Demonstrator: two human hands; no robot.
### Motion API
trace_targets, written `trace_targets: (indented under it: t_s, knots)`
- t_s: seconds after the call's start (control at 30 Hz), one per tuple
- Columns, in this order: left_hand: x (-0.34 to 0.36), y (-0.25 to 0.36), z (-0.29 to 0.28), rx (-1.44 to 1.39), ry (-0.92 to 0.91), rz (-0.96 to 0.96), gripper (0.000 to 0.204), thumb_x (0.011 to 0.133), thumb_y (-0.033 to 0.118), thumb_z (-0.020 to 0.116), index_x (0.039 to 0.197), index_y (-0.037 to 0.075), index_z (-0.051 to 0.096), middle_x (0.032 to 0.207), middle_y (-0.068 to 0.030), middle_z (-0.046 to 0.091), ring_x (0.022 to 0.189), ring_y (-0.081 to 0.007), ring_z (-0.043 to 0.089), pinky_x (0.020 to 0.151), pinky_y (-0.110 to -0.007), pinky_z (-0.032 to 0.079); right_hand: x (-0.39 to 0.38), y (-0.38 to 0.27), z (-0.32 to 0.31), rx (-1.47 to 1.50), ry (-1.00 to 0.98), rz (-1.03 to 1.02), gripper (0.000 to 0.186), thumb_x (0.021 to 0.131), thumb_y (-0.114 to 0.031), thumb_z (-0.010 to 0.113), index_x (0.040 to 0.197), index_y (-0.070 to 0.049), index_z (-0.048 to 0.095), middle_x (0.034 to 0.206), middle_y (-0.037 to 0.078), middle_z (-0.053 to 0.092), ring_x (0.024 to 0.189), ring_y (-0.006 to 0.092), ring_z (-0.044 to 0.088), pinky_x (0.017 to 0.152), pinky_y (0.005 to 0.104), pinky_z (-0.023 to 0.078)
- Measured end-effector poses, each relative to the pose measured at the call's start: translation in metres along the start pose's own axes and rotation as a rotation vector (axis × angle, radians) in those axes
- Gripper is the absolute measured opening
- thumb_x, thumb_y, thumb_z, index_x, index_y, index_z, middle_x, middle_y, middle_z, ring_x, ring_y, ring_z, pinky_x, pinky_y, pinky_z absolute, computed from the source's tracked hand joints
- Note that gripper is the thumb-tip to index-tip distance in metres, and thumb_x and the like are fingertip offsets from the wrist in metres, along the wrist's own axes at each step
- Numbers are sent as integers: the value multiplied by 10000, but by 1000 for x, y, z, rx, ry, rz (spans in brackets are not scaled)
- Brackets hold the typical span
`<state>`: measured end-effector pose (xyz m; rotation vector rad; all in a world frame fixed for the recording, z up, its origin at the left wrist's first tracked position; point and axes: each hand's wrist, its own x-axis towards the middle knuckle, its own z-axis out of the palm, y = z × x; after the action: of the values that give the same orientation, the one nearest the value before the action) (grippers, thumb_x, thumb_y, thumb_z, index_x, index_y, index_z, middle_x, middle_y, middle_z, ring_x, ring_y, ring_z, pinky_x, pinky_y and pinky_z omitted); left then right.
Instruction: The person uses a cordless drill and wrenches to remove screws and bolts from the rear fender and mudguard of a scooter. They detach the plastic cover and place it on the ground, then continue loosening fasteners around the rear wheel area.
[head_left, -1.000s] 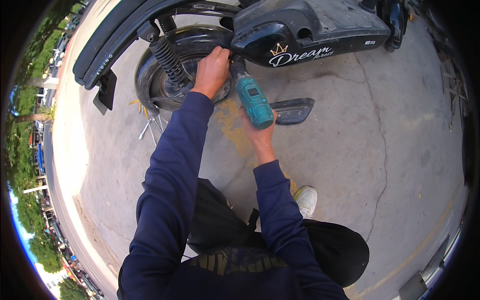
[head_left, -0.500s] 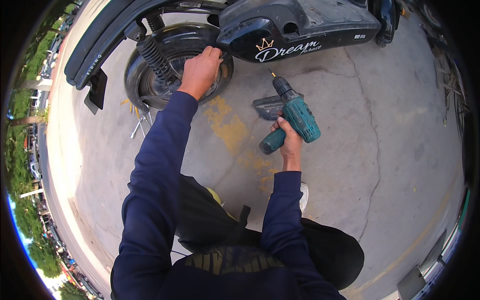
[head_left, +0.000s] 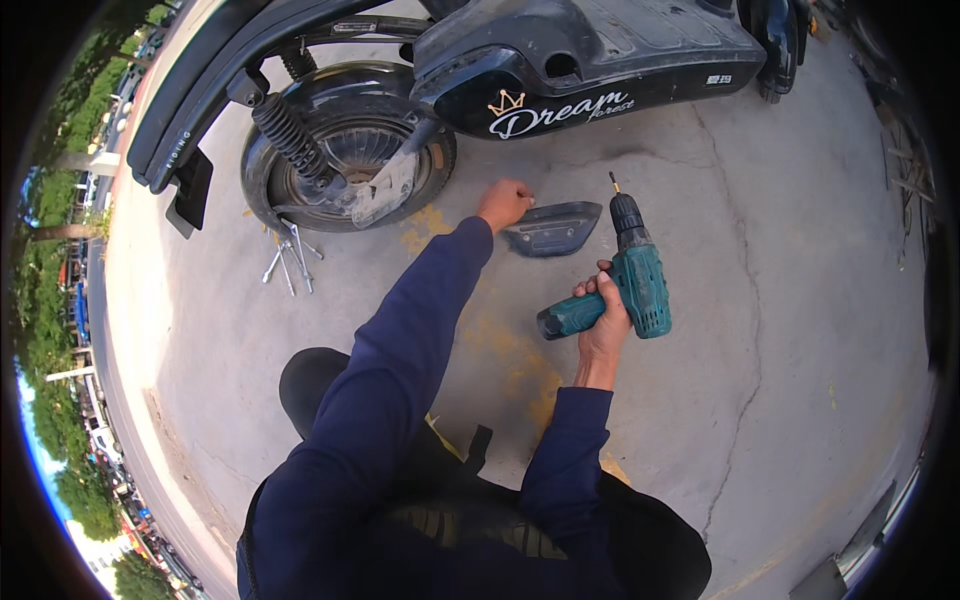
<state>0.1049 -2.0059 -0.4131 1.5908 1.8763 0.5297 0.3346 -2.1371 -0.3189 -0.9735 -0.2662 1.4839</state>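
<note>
My right hand [head_left: 605,305] is wrapped round the handle of a teal and black cordless drill [head_left: 640,285]. The drill's bit points away from me, toward the scooter, and touches nothing. My left hand [head_left: 505,205] is closed, fingers curled together, at the left end of a black plastic cover [head_left: 553,230] lying on the concrete. Whatever is in those fingers, if anything, is too small to make out. Beyond lies a black electric scooter [head_left: 570,100], its rear wheel [head_left: 350,150] and coil-spring shock absorber [head_left: 285,135] facing me.
Several metal wrenches [head_left: 295,262] lie on the ground below the rear wheel. A long crack [head_left: 745,260] runs down the concrete on the right. Yellow paint patches [head_left: 520,360] mark the ground before me. Trees [head_left: 50,300] and parked vehicles line the far left.
My left hand has left the scooter's rear wheel area and come right and nearer, down to the plastic cover. The drill in my right hand has shifted right and closer to me.
</note>
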Motion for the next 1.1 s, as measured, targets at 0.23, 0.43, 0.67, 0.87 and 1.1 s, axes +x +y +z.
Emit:
trace_targets:
  t_s: [0.23, 0.43, 0.67, 0.87, 1.1]
  knots:
    - [2, -4, 7, 129, -173, -50, 273, 903, 301, 668, 976, 55, 761, 993, -200, 729, 965, -403, 670, 839, -453, 517, -8, -17, -3, -137, -186, 117, 359, 844, -100, 720, 1140, 65, 601, 767, 72, 563, 671, 201, 582, 691, 369, 521]
    - [-96, 18, -51, -55, 2, 195, 260, 995, 210, 538, 1156, 38, 648, 1111, -194, 685, 1079, -377, 636, 906, -458, 491, -5, 2, 41, -63, -564, 302, 368, 810, -73, 751, 1139, 34, 625, 799, 85, 609, 700, 199, 596, 707, 372, 526]
    - [-221, 13, -201, -975, -21, -618, 417, 1063, 358, 426, 1285, 35, 568, 1239, -113, 652, 1132, -229, 629, 1001, -414, 465, -92, 101, 122, -437, -606, 274, 279, 834, -75, 772, 1098, -41, 687, 873, 21, 692, 772, 165, 669, 727, 317, 526]
    - [-236, 0, -224, -1063, 157, -581, 486, 1076, 444, 404, 1203, 15, 596, 1117, -91, 681, 1033, -163, 644, 945, -352, 488, -130, 191, 135, -739, -548, -460, 196, 789, -71, 751, 960, -15, 674, 759, 156, 678, 680, 312, 682, 648, 383, 520]
    - [-221, -16, -201, -1174, 228, -575, 407, 1053, 424, 474, 1053, 42, 614, 916, -49, 632, 841, -149, 597, 813, -334, 482, -123, 206, 136, -816, -461, -469, 169, 812, -61, 712, 967, -7, 671, 770, 170, 674, 692, 335, 679, 642, 375, 520]
